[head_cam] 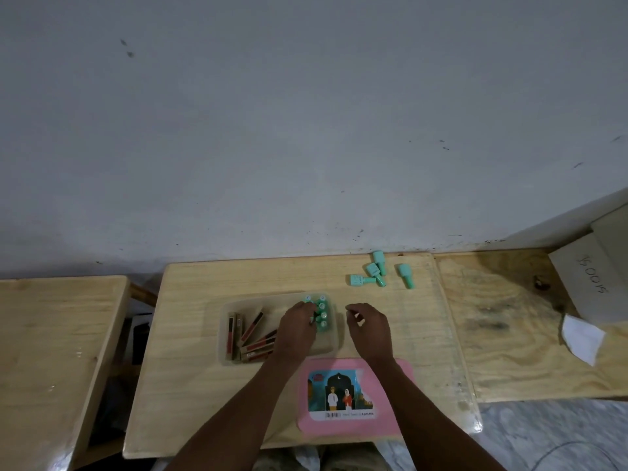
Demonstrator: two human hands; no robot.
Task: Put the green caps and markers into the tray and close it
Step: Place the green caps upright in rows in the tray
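A head-mounted view looks down on a pale wooden table (210, 385) set against a grey wall (306, 130). A clear plastic tray (334, 338) sits near the middle of the table. In its left part lie several brown-and-red markers (253, 334), jumbled at angles — roughly seven, though overlap makes the exact count uncertain. In its right part stand green caps (321, 311) packed upright in a cluster; about five round tops are visible, and the rest are hidden by the hand.

The left hand (297, 329) reaches into the tray with its fingertips down among the upright caps; whether it grips one cannot be told. The right hand (368, 326) hovers just to the right of the tray, fingers loosely curled and apart, holding nothing visible.

Four more loose green caps (380, 271) lie on their sides at the far right of the table, near the wall — three bunched together and one slightly apart to their right.

A pink lid (394, 416) with a picture label lies flat at the near edge of the table, between the forearms, separate from the tray, which is open.

A second wooden table (51, 334) stands on the left, and a plywood board (509, 317) on the right.
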